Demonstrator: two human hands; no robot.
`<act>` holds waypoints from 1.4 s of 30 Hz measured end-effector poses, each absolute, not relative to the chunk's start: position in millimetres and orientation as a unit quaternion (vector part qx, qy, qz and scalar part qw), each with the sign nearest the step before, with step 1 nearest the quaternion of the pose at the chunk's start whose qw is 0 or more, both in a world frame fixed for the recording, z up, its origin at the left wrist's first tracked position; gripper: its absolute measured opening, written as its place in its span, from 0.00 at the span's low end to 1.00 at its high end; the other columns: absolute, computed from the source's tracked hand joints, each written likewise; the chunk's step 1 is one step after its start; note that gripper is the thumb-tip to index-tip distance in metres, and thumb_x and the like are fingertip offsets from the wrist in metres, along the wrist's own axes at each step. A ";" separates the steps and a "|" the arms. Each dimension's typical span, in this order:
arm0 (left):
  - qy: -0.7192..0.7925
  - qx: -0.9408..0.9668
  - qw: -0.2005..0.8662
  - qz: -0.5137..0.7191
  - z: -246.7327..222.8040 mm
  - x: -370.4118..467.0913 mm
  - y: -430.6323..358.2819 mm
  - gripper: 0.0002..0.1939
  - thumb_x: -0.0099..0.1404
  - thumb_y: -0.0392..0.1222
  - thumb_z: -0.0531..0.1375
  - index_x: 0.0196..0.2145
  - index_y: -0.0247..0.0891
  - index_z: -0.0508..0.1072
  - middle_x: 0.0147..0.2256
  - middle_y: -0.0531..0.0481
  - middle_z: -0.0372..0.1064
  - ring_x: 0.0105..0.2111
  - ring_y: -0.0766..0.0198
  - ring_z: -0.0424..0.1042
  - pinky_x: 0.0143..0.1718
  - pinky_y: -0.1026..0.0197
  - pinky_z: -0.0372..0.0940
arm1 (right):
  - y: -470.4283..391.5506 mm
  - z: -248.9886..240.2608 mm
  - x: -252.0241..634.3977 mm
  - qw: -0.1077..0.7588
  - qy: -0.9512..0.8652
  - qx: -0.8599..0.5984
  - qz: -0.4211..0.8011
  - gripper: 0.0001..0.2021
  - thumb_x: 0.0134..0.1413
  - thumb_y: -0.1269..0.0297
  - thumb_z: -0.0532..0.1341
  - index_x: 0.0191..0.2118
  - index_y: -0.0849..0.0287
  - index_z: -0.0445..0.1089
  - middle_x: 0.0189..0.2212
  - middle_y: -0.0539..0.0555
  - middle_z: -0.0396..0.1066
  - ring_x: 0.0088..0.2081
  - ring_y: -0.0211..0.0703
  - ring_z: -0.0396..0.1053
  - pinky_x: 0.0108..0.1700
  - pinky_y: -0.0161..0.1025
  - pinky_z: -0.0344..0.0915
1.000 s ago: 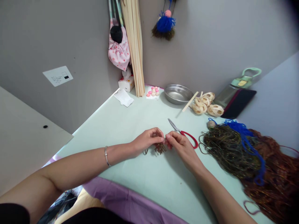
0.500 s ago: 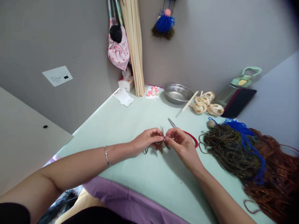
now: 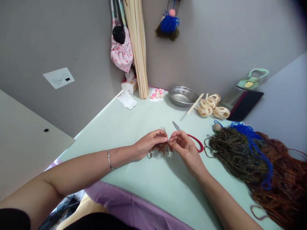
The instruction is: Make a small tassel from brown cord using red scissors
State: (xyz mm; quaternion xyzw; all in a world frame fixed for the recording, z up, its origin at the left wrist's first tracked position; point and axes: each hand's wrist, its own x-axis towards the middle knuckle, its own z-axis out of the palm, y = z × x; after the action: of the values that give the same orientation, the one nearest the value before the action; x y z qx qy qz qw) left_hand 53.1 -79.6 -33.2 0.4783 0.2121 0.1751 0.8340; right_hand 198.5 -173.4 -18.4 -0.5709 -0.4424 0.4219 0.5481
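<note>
Between my hands is a small bundle of brown yarn (image 3: 165, 149), its cut ends fanning out below the fingers and a few strands poking up above. My left hand (image 3: 153, 142) pinches the bundle from the left, thumb over the fingers. From the right, my right hand (image 3: 184, 145) has thumb and forefinger pressed together at the bundle's edge; the exact strand in its fingertips is too small to make out. Scissors with red handles (image 3: 198, 142) lie on the table just behind my right hand, partly hidden by it.
Heaps of olive yarn (image 3: 230, 153), brown yarn (image 3: 280, 172) and blue yarn (image 3: 254, 143) cover the right side. Toward the back are a metal bowl (image 3: 183, 95), woven strip balls (image 3: 208, 107), a bottle (image 3: 236, 92), a dark phone-like slab (image 3: 247, 105), pink beads (image 3: 157, 94) and tissues (image 3: 127, 99).
The brown yarn ends have spread wider below my fingers. My fingertips have moved slightly apart, with the left hand shifting a little to the left.
</note>
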 end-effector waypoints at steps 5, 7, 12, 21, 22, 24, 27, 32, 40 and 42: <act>0.216 0.495 0.827 0.157 -31.6 53.2 -82.6 0.12 0.57 0.43 0.66 0.34 0.36 0.68 0.29 0.54 0.64 0.26 0.73 0.64 0.29 0.69 0.59 | -173.8 -16.4 199.3 0.550 -0.441 -0.570 0.422 0.10 0.52 0.65 0.64 0.38 0.55 0.63 0.31 0.49 0.64 0.31 0.39 0.61 0.34 0.38 0.62; 0.212 0.477 0.839 0.152 -31.9 53.1 -81.0 0.11 0.57 0.42 0.66 0.33 0.37 0.68 0.29 0.54 0.65 0.26 0.72 0.65 0.30 0.68 0.59 | -174.4 -16.2 198.1 0.541 -0.446 -0.570 0.429 0.10 0.51 0.64 0.64 0.38 0.54 0.63 0.32 0.49 0.64 0.32 0.40 0.62 0.34 0.38 0.62; 0.202 0.436 0.863 0.156 -32.3 52.7 -76.8 0.11 0.58 0.43 0.65 0.34 0.36 0.68 0.31 0.52 0.66 0.29 0.70 0.67 0.32 0.67 0.61 | -174.7 -16.6 196.6 0.533 -0.450 -0.565 0.440 0.09 0.51 0.62 0.64 0.37 0.54 0.64 0.32 0.50 0.64 0.32 0.40 0.62 0.35 0.38 0.63; 0.202 0.487 0.834 0.165 -31.8 52.4 -81.8 0.13 0.57 0.44 0.67 0.34 0.37 0.68 0.29 0.54 0.65 0.27 0.72 0.65 0.29 0.67 0.58 | -174.4 -18.6 203.1 0.525 -0.454 -0.603 0.394 0.09 0.55 0.56 0.62 0.37 0.55 0.66 0.31 0.51 0.66 0.33 0.43 0.64 0.37 0.40 0.62; 0.204 0.488 0.832 0.169 -32.1 52.6 -81.9 0.13 0.57 0.44 0.66 0.34 0.37 0.68 0.30 0.54 0.66 0.27 0.71 0.65 0.30 0.67 0.59 | -174.3 -19.3 204.0 0.517 -0.453 -0.609 0.397 0.10 0.58 0.53 0.60 0.37 0.54 0.66 0.31 0.51 0.67 0.33 0.43 0.65 0.37 0.40 0.62; 0.208 0.491 0.827 0.176 -32.5 52.9 -82.0 0.13 0.57 0.44 0.66 0.34 0.37 0.68 0.31 0.53 0.66 0.29 0.70 0.67 0.32 0.67 0.60 | -174.0 -20.1 205.6 0.486 -0.465 -0.623 0.399 0.15 0.62 0.48 0.55 0.35 0.55 0.65 0.28 0.50 0.66 0.30 0.43 0.63 0.36 0.40 0.61; 0.206 0.504 0.819 0.180 -32.3 53.1 -82.0 0.12 0.57 0.44 0.66 0.33 0.37 0.68 0.32 0.52 0.67 0.32 0.69 0.68 0.35 0.67 0.61 | -173.7 -19.7 207.0 0.426 -0.517 -0.624 0.403 0.22 0.64 0.45 0.51 0.25 0.56 0.60 0.21 0.48 0.59 0.26 0.40 0.58 0.31 0.38 0.55; 0.227 0.513 0.808 0.181 -31.0 53.4 -81.9 0.13 0.56 0.45 0.66 0.33 0.36 0.69 0.29 0.54 0.64 0.27 0.71 0.64 0.29 0.69 0.59 | -173.6 -17.2 207.8 0.442 -0.514 -0.615 0.404 0.21 0.62 0.48 0.57 0.24 0.57 0.60 0.21 0.47 0.57 0.25 0.38 0.54 0.29 0.36 0.52; 0.227 0.507 0.813 0.175 -27.0 53.0 -82.7 0.12 0.57 0.44 0.66 0.33 0.35 0.69 0.29 0.53 0.65 0.26 0.71 0.65 0.29 0.67 0.60 | -173.6 -18.1 207.4 0.516 -0.457 -0.593 0.417 0.12 0.54 0.54 0.65 0.30 0.57 0.68 0.25 0.49 0.65 0.28 0.40 0.61 0.33 0.38 0.58; 0.223 0.516 0.810 0.168 -28.0 52.8 -82.4 0.11 0.58 0.44 0.65 0.34 0.35 0.69 0.29 0.52 0.67 0.26 0.71 0.65 0.29 0.67 0.60 | -173.7 -17.0 206.2 0.523 -0.448 -0.590 0.423 0.12 0.52 0.54 0.67 0.30 0.57 0.69 0.25 0.49 0.66 0.29 0.40 0.62 0.33 0.38 0.58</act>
State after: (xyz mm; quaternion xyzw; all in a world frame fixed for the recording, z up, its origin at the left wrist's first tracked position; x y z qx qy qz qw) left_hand 52.8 -82.4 -28.0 0.5158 0.2229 0.1681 0.8100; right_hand 206.2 -173.7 -17.0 -0.5895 -0.4478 0.4227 0.5228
